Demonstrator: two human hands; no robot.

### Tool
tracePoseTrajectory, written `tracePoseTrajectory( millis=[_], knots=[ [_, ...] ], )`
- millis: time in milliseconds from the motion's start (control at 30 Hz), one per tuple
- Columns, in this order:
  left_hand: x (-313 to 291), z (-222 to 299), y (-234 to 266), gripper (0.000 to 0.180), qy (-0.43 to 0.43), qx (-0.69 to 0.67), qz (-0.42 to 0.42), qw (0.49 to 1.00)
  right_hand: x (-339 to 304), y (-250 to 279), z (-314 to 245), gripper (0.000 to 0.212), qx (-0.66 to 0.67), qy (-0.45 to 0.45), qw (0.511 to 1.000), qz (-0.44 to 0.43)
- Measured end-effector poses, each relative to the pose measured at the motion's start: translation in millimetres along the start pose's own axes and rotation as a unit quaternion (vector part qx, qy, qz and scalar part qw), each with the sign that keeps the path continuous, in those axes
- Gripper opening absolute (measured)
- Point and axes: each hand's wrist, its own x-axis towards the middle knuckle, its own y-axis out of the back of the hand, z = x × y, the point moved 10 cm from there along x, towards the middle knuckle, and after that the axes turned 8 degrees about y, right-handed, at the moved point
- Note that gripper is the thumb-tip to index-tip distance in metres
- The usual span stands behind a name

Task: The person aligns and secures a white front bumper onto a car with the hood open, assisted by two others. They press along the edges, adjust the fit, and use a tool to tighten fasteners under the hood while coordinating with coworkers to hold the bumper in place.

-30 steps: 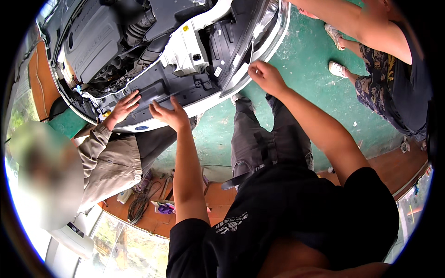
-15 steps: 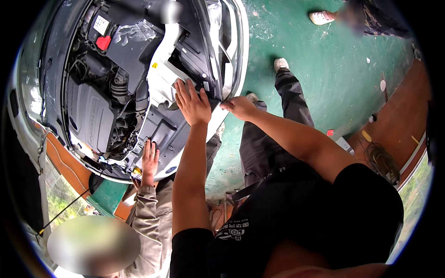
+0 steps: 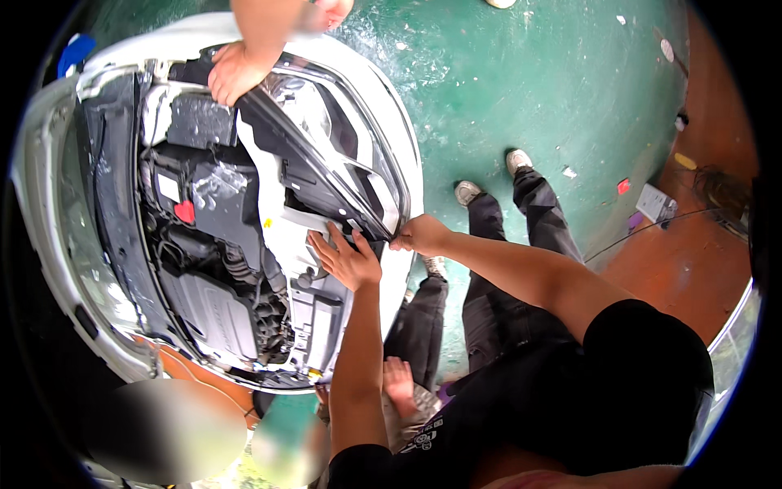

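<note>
Working the long black plastic strip (image 3: 318, 159) along the clear glossy headlight (image 3: 305, 107). Left hand (image 3: 349, 259) spread wide near the headlight's lower corner; right hand (image 3: 419, 235) curled there, can't tell what its grip holds. Probably positioning; next move calls for even two-handed control.
</note>
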Motion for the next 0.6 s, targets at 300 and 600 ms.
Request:
tracePoseTrajectory(
  millis=[300, 600],
  knots=[
    [0, -3, -14, 0.060, 0.000, 0.015, -0.016, 1.000, -8, 7, 20, 0.054, 0.090, -0.010, 0.996, 0.013],
    [0, 0, -17, 0.061, -0.030, 0.005, -0.012, 0.999, -7, 10, 23, 0.051, 0.050, -0.012, 0.997, 0.052]
  ],
)
